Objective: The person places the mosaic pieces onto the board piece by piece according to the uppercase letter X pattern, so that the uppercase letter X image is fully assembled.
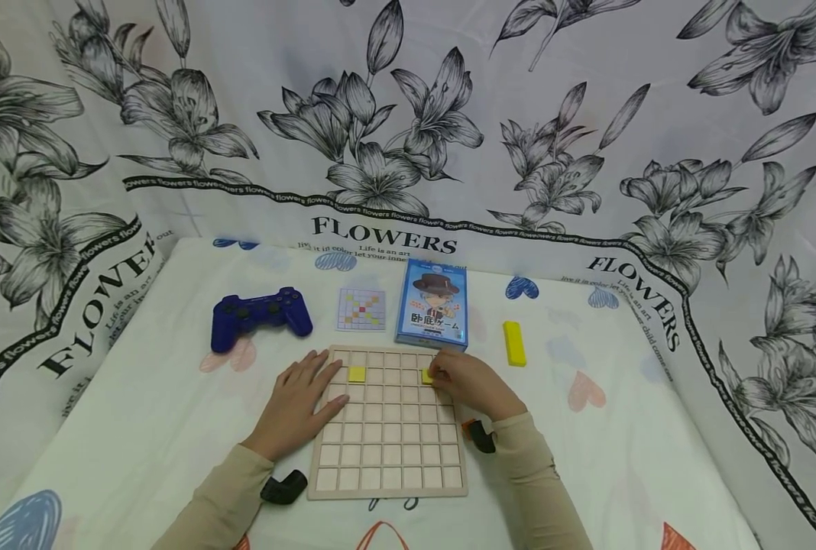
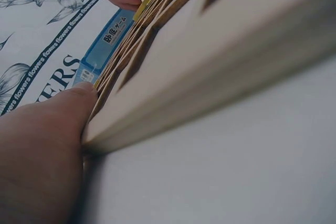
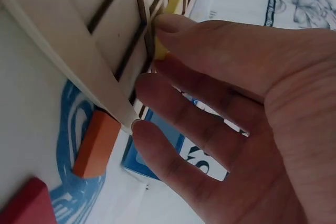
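Observation:
A wooden grid board (image 1: 392, 435) lies on the cloth in the head view. Along its upper left edge rests my left hand (image 1: 301, 409), fingers spread and fairly straight over the rim. At the board's upper right, my right hand (image 1: 473, 382) pinches a yellow square tile (image 1: 426, 376) between thumb and index finger, down at a grid cell. The right wrist view shows this tile (image 3: 161, 51) partly hidden by the thumb, the other fingers loosely bent beside the board's edge. Another yellow tile (image 1: 357, 374) sits in a cell near the left hand, in the same row.
Beyond the board are a blue game controller (image 1: 260, 315), a small pattern card (image 1: 361, 309) and a blue game box (image 1: 433, 305). A yellow bar (image 1: 514, 344) lies to the right. Orange (image 3: 97, 145) and red (image 3: 30, 204) blocks lie beside the board's right edge.

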Available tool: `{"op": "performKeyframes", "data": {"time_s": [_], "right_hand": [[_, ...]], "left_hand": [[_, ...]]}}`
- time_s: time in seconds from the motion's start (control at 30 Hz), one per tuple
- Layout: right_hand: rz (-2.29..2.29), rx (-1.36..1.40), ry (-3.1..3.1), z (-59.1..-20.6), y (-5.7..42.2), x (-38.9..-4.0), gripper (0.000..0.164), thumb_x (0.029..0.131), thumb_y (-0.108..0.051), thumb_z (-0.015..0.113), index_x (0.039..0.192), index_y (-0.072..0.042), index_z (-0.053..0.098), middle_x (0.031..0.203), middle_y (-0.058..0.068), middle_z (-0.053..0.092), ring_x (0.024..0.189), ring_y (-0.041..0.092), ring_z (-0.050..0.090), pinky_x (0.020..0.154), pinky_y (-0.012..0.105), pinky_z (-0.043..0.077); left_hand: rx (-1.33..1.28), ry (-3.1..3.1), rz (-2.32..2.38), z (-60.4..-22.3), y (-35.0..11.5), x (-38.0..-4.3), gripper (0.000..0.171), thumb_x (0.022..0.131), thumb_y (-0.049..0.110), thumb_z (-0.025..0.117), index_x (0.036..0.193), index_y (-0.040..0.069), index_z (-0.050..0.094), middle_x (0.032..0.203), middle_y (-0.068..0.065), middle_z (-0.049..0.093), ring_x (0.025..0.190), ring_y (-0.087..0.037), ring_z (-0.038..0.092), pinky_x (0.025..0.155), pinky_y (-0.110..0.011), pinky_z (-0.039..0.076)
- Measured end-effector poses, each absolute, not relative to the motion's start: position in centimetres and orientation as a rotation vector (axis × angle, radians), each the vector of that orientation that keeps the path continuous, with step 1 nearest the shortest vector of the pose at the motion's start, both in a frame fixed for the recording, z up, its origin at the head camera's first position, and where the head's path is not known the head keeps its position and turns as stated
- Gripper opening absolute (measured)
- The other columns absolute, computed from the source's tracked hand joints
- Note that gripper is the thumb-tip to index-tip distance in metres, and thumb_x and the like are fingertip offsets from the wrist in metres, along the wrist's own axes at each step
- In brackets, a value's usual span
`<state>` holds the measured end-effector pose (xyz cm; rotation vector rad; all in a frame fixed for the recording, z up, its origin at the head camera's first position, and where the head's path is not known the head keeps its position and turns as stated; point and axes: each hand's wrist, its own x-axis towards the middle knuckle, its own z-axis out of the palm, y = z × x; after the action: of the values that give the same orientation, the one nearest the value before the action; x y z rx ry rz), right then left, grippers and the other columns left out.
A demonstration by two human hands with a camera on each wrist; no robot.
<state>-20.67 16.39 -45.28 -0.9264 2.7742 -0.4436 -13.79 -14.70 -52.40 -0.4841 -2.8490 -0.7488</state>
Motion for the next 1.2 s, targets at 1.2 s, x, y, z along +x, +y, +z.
{"op": "performKeyframes", "data": {"time_s": [1.2], "right_hand": [[-0.357, -0.315, 2.838, -43.9, 24.8, -13.7, 0.035, 0.084, -0.022, 0.074, 0.116, -0.014, 0.063, 0.106, -0.002, 0.064, 0.094, 0.014, 0.06, 0.087, 0.037, 0.054]], "left_hand": [[-0.479, -2.862, -0.738, -52.8, -14.7, -14.3, 0.069, 0.092, 0.061, 0.048, 0.148, 0.021, 0.04, 0.156, -0.006, 0.029, 0.145, -0.029, 0.021, 0.111, -0.055, 0.019]]}}
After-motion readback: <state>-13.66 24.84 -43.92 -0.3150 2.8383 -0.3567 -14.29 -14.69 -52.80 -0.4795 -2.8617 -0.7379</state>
